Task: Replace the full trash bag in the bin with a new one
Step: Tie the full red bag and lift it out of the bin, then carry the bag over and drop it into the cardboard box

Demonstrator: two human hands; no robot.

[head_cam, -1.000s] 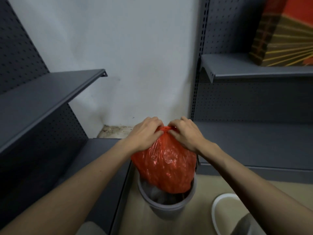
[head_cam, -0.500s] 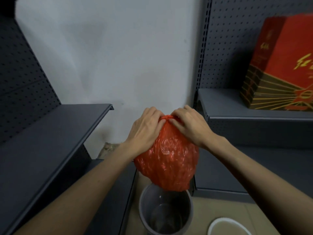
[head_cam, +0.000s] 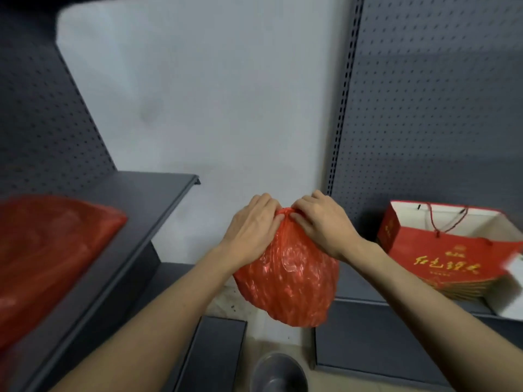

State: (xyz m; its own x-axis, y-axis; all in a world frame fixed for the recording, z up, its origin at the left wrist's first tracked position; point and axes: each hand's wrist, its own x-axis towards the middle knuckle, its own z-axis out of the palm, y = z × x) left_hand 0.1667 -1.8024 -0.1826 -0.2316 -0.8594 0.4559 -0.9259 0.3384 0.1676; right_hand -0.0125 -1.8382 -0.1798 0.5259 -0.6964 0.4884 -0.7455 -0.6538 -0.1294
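A full red trash bag [head_cam: 288, 287] hangs in the air in front of me, its neck gathered at the top. My left hand [head_cam: 252, 230] and my right hand [head_cam: 322, 224] both grip that gathered neck from either side. Far below, at the bottom edge of the view, stands the grey round bin [head_cam: 278, 373], with nothing visible inside it. A flat red plastic sheet, apparently another bag [head_cam: 48, 250], lies on the left shelf.
Dark grey shelves [head_cam: 158, 210] with perforated back panels flank a white wall. A red paper gift bag [head_cam: 455, 250] with gold lettering lies on the right shelf. Lower shelf boards [head_cam: 218, 355] frame the bin on both sides.
Both hands have lifted the red bag up and clear out of the bin. The view has tilted upward, bringing the red sheet on the left shelf into sight.
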